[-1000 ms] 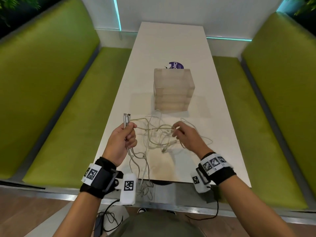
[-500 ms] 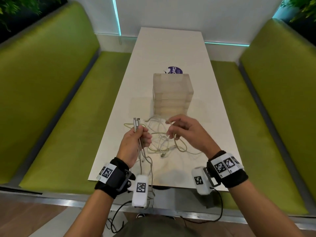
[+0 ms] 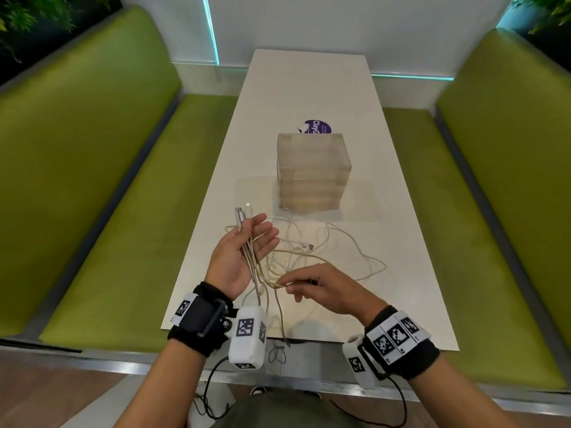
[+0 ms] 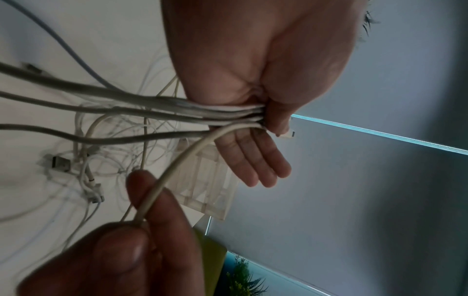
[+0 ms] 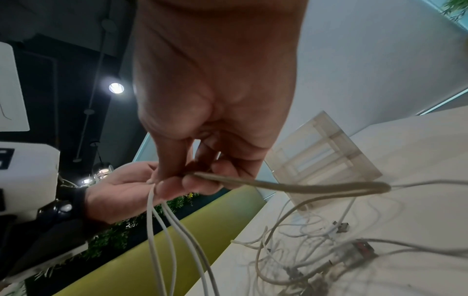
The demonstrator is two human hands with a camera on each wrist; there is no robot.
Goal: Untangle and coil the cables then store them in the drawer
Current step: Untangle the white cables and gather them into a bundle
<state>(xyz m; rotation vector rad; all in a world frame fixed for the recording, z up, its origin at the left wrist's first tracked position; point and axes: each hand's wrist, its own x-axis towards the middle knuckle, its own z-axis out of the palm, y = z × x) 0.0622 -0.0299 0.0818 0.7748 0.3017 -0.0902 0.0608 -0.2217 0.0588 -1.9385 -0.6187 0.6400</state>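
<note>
Several pale cables lie in a tangle (image 3: 309, 245) on the white table (image 3: 309, 81), in front of a translucent drawer unit (image 3: 312, 171). My left hand (image 3: 247, 248) is palm up with fingers stretched out. Its thumb pins a bundle of cable strands (image 4: 177, 112) against the fingers, and two connectors (image 3: 244, 211) stick out past the fingertips. My right hand (image 3: 312, 288) pinches a folded beige cable (image 5: 291, 186) just right of the left wrist. Some strands hang over the table's near edge. The drawers look closed.
Green padded benches (image 3: 92, 180) run along both sides of the table. A purple round sticker (image 3: 318, 126) lies behind the drawer unit. A USB plug (image 4: 60, 164) sits among the loose cables. A white wall stands at the far end.
My left hand has gone from a fist around the strands to stretched fingers, palm up. My right hand has come back toward me and leftward, drawing a beige cable along.
</note>
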